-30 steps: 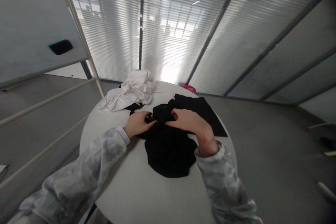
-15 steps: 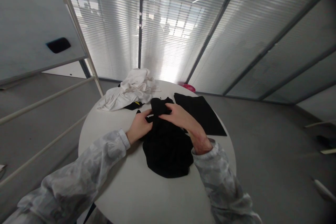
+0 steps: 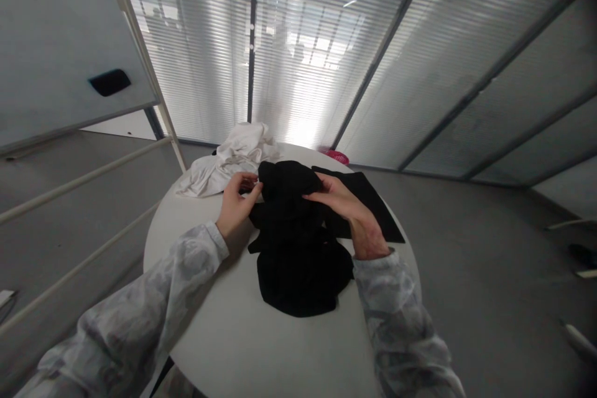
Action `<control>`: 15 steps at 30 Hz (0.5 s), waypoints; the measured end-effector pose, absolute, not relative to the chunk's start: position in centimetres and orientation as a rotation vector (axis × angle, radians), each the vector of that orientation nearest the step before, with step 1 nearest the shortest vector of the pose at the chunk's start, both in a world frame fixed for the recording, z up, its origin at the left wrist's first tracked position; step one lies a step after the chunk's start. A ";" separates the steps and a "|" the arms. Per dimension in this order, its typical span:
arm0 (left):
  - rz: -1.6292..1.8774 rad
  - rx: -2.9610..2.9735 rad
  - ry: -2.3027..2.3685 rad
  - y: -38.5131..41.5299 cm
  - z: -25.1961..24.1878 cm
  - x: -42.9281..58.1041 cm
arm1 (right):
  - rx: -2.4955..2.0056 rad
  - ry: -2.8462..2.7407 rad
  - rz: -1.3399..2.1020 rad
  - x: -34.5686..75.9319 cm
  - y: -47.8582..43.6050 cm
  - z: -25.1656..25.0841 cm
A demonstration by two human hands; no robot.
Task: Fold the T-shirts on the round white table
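Note:
A crumpled black cloth (image 3: 301, 267) lies on the round white table (image 3: 233, 336), its upper part lifted and spread between my hands. At its upper left edge, my left hand (image 3: 239, 198) pinches the fabric between thumb and fingers. My right hand (image 3: 336, 198) grips the upper right edge, thumb in front and the other fingers partly hidden by the fabric. Behind my right hand lies a flat, folded black cloth (image 3: 375, 202). A rumpled white cloth (image 3: 233, 155) sits beyond my left hand at the table's far left.
A pink object (image 3: 337, 157) shows past the table's far edge. To the left stands a whiteboard (image 3: 60, 31) on a pale metal frame (image 3: 153, 84). Glass panels with blinds (image 3: 298, 62) rise behind the table.
My hands have moved apart, the left one to the left and the right one to the right. The upper part of the black cloth is now spread wider between them.

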State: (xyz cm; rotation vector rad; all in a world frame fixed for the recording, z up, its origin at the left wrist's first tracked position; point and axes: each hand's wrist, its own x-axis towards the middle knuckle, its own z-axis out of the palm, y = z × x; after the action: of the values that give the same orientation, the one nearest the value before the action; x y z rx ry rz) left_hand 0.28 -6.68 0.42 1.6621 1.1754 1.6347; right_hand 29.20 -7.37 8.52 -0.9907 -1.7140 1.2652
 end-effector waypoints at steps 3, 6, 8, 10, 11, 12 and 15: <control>1.529 1.512 1.199 -5.4 -0.6 0.0 | -0.992 -1.645 1.297 30.0 -7.1 7.8; 1.347 1.406 1.101 -5.0 -0.9 0.0 | -0.986 -1.567 1.294 30.5 -7.1 7.5; 1.244 1.353 0.959 -5.1 -0.8 0.2 | -0.979 -1.507 1.291 30.6 -7.3 7.7; 1.135 1.306 0.831 -5.4 -0.6 0.4 | -0.969 -1.449 1.298 30.5 -7.6 8.0; 1.087 1.287 0.798 -5.6 -0.5 0.5 | -0.966 -1.428 1.302 30.4 -7.8 8.2; 1.053 1.274 0.790 -5.8 -0.4 0.6 | -0.964 -1.414 1.302 30.4 -7.9 8.3; 1.069 1.261 0.837 -6.3 0.2 0.7 | -0.958 -1.402 1.255 30.3 -7.9 8.6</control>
State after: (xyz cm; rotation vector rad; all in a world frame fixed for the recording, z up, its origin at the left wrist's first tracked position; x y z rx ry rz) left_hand 0.67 -6.26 0.19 1.2614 0.8373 1.0693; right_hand 30.33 -7.94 8.55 -0.9576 -1.4017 1.2548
